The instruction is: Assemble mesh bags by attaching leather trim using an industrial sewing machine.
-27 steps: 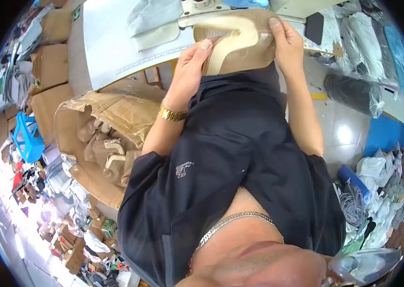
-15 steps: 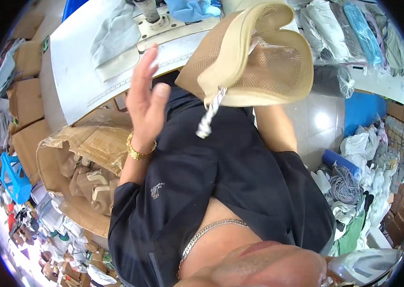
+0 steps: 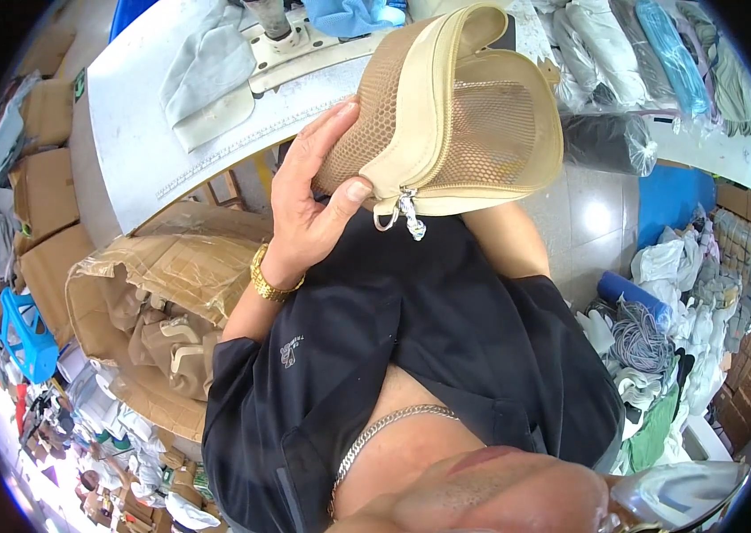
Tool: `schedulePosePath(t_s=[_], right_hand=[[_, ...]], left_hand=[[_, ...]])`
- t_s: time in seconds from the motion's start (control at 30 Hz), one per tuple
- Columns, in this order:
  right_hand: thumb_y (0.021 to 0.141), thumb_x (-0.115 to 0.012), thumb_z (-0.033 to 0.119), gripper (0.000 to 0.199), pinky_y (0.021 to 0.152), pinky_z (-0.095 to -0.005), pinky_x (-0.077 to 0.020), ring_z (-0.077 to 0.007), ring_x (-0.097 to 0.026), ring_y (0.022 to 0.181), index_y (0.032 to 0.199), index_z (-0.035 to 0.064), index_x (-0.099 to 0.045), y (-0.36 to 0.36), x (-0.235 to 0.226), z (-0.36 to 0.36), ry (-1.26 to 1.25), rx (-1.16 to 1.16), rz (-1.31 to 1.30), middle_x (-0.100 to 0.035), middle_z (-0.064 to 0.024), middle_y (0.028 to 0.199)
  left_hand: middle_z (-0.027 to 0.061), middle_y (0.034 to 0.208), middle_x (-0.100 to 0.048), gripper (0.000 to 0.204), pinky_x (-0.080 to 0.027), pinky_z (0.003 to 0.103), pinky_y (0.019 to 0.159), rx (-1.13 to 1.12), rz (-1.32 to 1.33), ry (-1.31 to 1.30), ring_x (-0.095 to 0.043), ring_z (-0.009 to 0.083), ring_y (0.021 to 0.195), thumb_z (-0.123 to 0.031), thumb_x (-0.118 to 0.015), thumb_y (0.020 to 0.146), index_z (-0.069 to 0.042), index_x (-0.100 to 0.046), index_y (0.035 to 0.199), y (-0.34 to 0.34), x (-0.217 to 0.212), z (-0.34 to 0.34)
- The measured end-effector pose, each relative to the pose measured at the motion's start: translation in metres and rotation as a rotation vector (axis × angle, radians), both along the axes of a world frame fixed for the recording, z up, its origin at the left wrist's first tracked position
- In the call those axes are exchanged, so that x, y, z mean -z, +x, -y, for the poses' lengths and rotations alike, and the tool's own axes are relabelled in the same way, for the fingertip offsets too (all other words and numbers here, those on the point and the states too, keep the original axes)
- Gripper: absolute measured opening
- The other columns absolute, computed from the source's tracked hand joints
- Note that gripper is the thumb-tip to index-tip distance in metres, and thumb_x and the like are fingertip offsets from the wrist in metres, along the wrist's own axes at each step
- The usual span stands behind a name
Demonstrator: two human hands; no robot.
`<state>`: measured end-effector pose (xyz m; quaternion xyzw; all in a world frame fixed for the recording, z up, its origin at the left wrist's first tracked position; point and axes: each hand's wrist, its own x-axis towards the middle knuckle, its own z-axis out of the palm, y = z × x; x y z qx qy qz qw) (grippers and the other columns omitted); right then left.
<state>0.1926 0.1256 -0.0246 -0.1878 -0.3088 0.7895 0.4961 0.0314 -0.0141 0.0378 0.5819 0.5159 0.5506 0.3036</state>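
A beige mesh bag (image 3: 424,115) with smooth cream edging is held up in front of my body, its zippered opening spread wide. My left hand (image 3: 311,191) grips its left side, thumb near the lower corner and fingers along the mesh. From that corner hangs a zipper pull (image 3: 411,218) of white and grey cord, beside a small loop. My right forearm (image 3: 508,235) runs up behind the bag; the right hand itself is hidden there, supporting the bag from the far side.
A white table (image 3: 135,133) with a sewing machine (image 3: 282,49) and grey cloth (image 3: 206,75) lies ahead. Wrapped bundles (image 3: 606,53) sit at its right. An open carton (image 3: 171,266) with brown pieces stands at my left. Cord and fabric (image 3: 642,342) are heaped on my right.
My left hand has moved right from beside the bag and taken hold of its left side. The bag has shifted slightly left and turned, and its zipper pull no longer swings out to the left.
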Motion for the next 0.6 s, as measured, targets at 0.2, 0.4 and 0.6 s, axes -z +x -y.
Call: schedulePosePath(t_s=[0.2,0.4,0.6], right_hand=[[0.103,-0.050,0.036,0.037,0.069,-0.0312,-0.0532,-0.0167,-0.065,0.084,0.102,0.0013,-0.063,0.011,-0.033,0.014,0.144,0.311,0.263,-0.068,-0.0060,0.094],[0.105,-0.047,0.036,0.041,0.070,-0.0316,-0.0543,-0.0176,-0.066,0.086,0.105,-0.0016,-0.063,0.038,-0.054,-0.023,0.200,0.556,0.486,-0.069,-0.0078,0.097],[0.105,-0.043,0.040,0.052,0.086,-0.0335,-0.0520,-0.0197,-0.065,0.097,0.116,-0.0078,-0.060,0.028,-0.042,-0.016,0.550,0.588,0.434,-0.067,-0.0140,0.110]], left_hand=[[0.0177,0.137,-0.055,0.055,-0.040,0.039,0.107,-0.058,-0.073,-0.034,-0.052,0.0290,0.128,-0.032,-0.062,0.094,0.000,-0.051,0.138,-0.006,0.006,-0.002],[0.0135,0.139,-0.053,0.057,-0.042,0.037,0.104,-0.059,0.814,-0.255,-0.052,0.0216,0.126,-0.040,-0.033,0.107,0.003,-0.039,0.144,-0.015,0.020,-0.010],[0.0159,0.147,-0.044,0.067,-0.032,0.043,0.114,-0.031,0.871,-0.297,-0.042,0.0279,0.136,-0.051,-0.028,0.105,0.002,-0.035,0.146,-0.014,0.027,0.001]])
